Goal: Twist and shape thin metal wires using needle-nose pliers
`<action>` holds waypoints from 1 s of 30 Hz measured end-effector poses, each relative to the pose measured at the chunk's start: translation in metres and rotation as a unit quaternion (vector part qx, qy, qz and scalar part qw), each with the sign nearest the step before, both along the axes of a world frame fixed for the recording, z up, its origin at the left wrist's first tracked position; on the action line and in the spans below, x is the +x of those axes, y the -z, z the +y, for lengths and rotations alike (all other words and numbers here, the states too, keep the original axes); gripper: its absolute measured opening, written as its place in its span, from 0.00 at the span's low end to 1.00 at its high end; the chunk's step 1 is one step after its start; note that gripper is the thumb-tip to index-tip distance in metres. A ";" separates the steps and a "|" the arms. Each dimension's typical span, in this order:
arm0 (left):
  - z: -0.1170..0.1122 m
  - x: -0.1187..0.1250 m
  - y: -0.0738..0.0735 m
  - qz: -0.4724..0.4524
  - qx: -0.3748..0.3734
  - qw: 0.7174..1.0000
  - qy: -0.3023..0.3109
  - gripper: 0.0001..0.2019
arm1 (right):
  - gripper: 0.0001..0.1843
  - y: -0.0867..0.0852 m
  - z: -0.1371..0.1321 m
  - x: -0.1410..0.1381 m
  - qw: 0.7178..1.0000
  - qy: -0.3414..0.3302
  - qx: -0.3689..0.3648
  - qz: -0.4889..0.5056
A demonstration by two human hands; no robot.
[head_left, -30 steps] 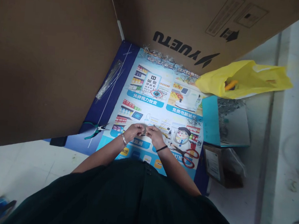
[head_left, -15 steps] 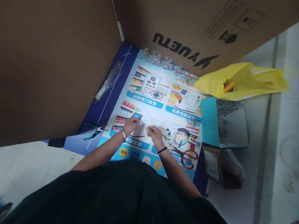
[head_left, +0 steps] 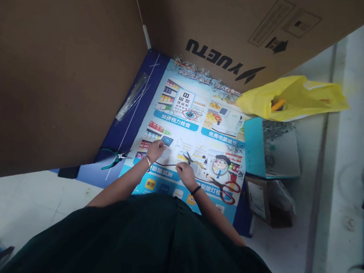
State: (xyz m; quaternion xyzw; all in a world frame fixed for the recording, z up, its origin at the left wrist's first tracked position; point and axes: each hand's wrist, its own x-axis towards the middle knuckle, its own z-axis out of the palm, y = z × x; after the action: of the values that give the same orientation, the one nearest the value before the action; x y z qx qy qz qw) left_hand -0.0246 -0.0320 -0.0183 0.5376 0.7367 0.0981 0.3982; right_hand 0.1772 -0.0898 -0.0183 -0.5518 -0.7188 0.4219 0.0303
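My left hand (head_left: 156, 150) is pinched closed above the printed poster (head_left: 197, 134); whatever its fingertips hold is too fine to make out. Lower and to the right, my right hand (head_left: 185, 173) is also closed, thumb and finger together, on something I cannot make out. Just beyond it lie small scissors (head_left: 195, 161) with yellowish handles. Red-handled scissors (head_left: 228, 191) rest on the poster to the right of my right wrist. Green-handled pliers (head_left: 114, 158) lie left of my left forearm. Thin straight wires (head_left: 132, 99) are bunched on the blue board's left strip.
Tall cardboard panels (head_left: 210, 16) wall off the left and far sides. Twisted silvery wire pieces (head_left: 202, 74) line the poster's far edge. To the right are a yellow bag (head_left: 263, 98), an open blue-and-white box (head_left: 256, 146) holding wire pieces, and a small brown carton (head_left: 259, 201).
My hands have moved a little apart: the left slightly left and up, the right down toward me. The small scissors beyond my right hand show more fully.
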 end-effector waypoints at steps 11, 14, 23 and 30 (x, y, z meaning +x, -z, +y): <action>-0.096 -0.020 -0.015 0.017 0.030 0.993 0.110 0.09 | 0.15 -0.009 -0.014 -0.017 0.980 -0.165 0.054 -0.100; -0.106 -0.013 -0.015 0.038 0.030 0.988 0.150 0.14 | 0.15 -0.010 -0.017 -0.024 0.970 -0.197 0.063 -0.126; -0.088 0.003 -0.016 0.106 0.000 0.952 0.288 0.14 | 0.16 -0.012 -0.015 -0.036 0.956 -0.225 0.073 -0.173; -0.073 0.009 -0.023 0.099 0.004 0.932 0.349 0.14 | 0.16 -0.022 -0.009 -0.028 0.964 -0.204 0.064 -0.161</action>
State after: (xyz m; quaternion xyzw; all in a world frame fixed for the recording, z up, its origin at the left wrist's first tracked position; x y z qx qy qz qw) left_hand -0.0153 -0.1045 0.0049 0.7693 0.5379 -0.0985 0.3303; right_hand 0.1496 -0.0987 0.0035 -0.4512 -0.8368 0.2780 -0.1372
